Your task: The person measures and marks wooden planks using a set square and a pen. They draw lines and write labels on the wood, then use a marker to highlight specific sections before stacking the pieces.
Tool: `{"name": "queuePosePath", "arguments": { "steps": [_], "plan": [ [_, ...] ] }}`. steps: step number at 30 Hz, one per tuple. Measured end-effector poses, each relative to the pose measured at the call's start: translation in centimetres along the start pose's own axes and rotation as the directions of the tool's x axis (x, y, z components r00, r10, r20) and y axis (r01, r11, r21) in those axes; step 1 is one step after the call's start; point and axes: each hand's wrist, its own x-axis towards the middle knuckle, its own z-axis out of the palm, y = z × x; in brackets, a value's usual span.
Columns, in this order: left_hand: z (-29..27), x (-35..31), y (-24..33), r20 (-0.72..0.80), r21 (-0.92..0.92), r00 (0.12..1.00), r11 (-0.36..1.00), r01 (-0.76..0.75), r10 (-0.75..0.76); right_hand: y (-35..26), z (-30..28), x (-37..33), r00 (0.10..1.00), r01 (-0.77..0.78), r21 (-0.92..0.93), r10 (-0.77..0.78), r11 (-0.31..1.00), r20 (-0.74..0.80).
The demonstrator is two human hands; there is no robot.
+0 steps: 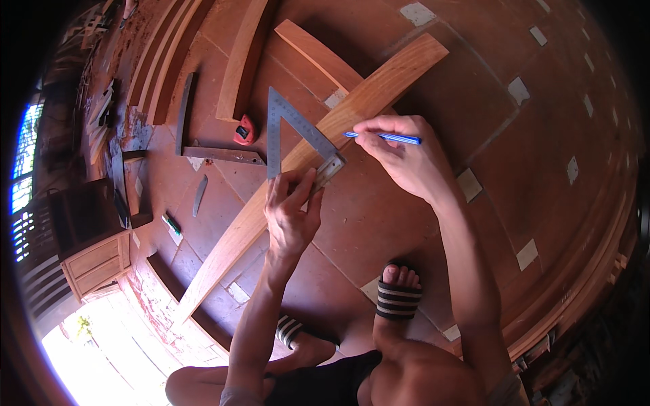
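Observation:
A long wooden board (pixel 233 241) runs slantwise from the lower left to the upper right, its far part crossing over another piece of wood (pixel 323 57). On the board lies a metal triangle square (pixel 274 132) with graduated edges. My left hand (pixel 292 208) grips the square's thick stock near its lower corner, fingers closed on it. Just right of the board, my right hand (pixel 403 152) pinches a blue pen (pixel 399 139). The pen's tip points left, close to the square's right corner and the board's edge; whether it touches the wood I cannot tell.
Left of the board lie a red tape measure (pixel 244 130), an L-shaped framing square (pixel 183 145), a thin blade-like strip (pixel 200 195) and a green marker (pixel 171 223). Several timbers (pixel 247 57) rest at the back left. More long boards (pixel 582 284) line the right side. A wooden cabinet (pixel 98 264) stands far left.

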Motion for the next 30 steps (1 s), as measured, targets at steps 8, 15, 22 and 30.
{"name": "queuePosePath", "arguments": {
  "steps": [8, 15, 22, 30],
  "plan": [
    [0.0, 0.0, -0.2, 0.021, 0.021, 1.000, 1.000, -0.001, 0.000, -0.2, 3.8, 4.1, 0.994, 0.103, -0.071, -0.100, 0.992, 0.049],
    [-0.1, 0.0, -0.1, 0.025, -0.024, 1.000, 1.000, 0.015, -0.015, -1.6, 1.5, 0.0, 0.998, 0.038, -0.308, -0.017, 0.951, 0.068],
    [-0.4, 0.1, 0.2, 0.016, -0.030, 1.000, 0.999, 0.013, -0.013, -1.9, 0.9, -3.2, 0.998, -0.055, -0.224, 0.064, 0.973, 0.030],
    [-12.0, -0.5, -4.3, -0.036, -0.208, 0.969, 0.950, 0.234, -0.246, -1.0, -0.9, -2.7, 0.990, 0.075, -0.263, -0.103, 0.962, -0.094]
  ]
}}
